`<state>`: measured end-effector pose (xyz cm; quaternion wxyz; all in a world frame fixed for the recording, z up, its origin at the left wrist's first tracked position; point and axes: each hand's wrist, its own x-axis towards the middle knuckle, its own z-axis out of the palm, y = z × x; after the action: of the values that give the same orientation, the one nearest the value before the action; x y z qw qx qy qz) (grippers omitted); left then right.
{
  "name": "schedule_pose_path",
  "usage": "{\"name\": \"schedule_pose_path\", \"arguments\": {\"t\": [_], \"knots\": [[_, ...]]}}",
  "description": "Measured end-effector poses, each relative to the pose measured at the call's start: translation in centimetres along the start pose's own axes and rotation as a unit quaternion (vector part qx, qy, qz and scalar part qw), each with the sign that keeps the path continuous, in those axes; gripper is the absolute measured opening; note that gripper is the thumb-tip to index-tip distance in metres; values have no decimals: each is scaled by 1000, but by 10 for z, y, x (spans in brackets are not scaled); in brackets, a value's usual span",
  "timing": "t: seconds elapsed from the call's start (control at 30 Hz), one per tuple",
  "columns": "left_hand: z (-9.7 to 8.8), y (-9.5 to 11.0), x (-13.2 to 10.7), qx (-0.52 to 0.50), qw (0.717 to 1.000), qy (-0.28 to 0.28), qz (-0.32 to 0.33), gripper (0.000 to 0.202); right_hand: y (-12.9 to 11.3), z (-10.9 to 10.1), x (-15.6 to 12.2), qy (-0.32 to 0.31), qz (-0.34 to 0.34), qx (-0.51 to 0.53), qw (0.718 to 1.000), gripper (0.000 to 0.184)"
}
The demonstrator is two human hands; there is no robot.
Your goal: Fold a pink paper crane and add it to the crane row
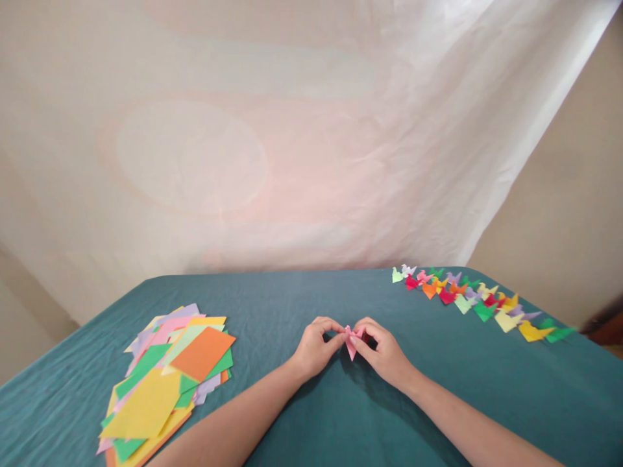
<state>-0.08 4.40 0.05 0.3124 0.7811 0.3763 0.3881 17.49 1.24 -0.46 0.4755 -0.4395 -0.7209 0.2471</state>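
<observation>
A small pink folded-paper bird (351, 350) is held between my two hands, just above the middle of the table. My left hand (318, 344) pinches its left side with thumb and forefinger. On the other side, the thumb and fingers of my right hand (382, 350) grip the paper too. The bird's lower point hangs down between the fingertips; parts of it are hidden behind them.
Loose sheets of coloured paper (150, 402) lie in an overlapping pile on the left. Several folded paper birds (484, 311) stand in rows along the right far edge. A dark green cloth (272, 298) covers the table, and a pale sheet (302, 162) hangs behind it.
</observation>
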Motion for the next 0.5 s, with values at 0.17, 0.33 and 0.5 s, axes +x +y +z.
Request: {"name": "schedule_pose_path", "arguments": {"t": [0.17,0.33,0.5], "knots": [[-1,2,0,-8,1000,16,14,13,1,-1,-1,-5,-3,-8,1000,21],[-1,3,0,11,997,58,45,9,0,0,-1,-7,2,-11,1000,22],[-1,4,0,32,993,80,76,8,-1,0,-1,-9,2,-7,1000,24]]}}
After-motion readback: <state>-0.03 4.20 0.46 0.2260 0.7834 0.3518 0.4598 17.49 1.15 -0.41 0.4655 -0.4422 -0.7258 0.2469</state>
